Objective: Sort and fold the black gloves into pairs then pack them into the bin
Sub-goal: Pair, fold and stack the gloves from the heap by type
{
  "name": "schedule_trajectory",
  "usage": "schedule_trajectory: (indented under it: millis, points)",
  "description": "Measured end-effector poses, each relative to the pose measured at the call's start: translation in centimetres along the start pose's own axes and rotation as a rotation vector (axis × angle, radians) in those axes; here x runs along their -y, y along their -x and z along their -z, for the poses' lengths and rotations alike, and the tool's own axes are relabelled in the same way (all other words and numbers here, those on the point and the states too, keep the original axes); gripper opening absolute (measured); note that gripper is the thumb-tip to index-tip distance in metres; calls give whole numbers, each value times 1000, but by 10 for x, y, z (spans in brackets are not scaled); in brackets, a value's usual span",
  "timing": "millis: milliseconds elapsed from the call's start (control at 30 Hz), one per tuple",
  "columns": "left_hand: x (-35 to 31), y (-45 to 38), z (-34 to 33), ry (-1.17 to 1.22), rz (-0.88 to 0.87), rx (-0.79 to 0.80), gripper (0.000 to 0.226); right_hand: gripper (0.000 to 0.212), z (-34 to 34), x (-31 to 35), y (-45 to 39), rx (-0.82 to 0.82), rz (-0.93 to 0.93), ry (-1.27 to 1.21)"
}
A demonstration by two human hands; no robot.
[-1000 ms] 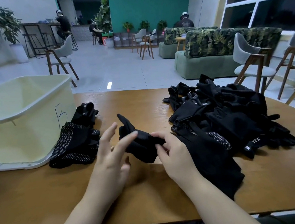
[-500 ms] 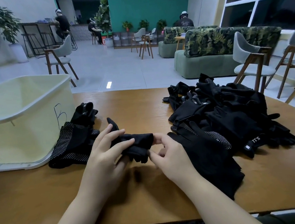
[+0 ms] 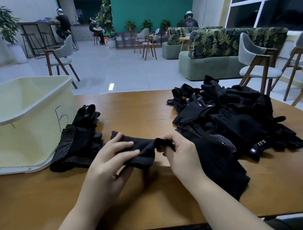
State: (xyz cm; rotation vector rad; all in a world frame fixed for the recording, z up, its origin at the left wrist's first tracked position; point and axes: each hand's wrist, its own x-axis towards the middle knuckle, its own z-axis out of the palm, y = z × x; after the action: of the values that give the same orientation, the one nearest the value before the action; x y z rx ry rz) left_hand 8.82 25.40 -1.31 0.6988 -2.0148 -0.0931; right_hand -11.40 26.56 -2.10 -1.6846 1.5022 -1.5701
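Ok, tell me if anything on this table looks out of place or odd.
Nothing stands out. Both hands, left hand and right hand, hold a black glove; a loose glove pile lies right, a few gloves beside the upright bin.

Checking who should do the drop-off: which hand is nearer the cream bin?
Left. The left hand holds the folded glove nearer to the bin, beside the dotted gloves. The right hand pinches the glove's other end, farther off.
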Motion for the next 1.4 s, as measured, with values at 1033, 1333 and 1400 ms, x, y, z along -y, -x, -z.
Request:
schedule_trajectory:
  millis: [1033, 1333, 1400]
  points:
    - [1, 30, -3, -447, 250, 221, 43, 26, 2, 6, -1, 352, 142, 534]
    - [6, 25, -15, -372, 284, 327, 45, 31, 44, 2, -40, 23, 11, 832]
    - [5, 23, -14, -321, 320, 347, 51, 31, 56, -1, -48, -22, -45, 842]
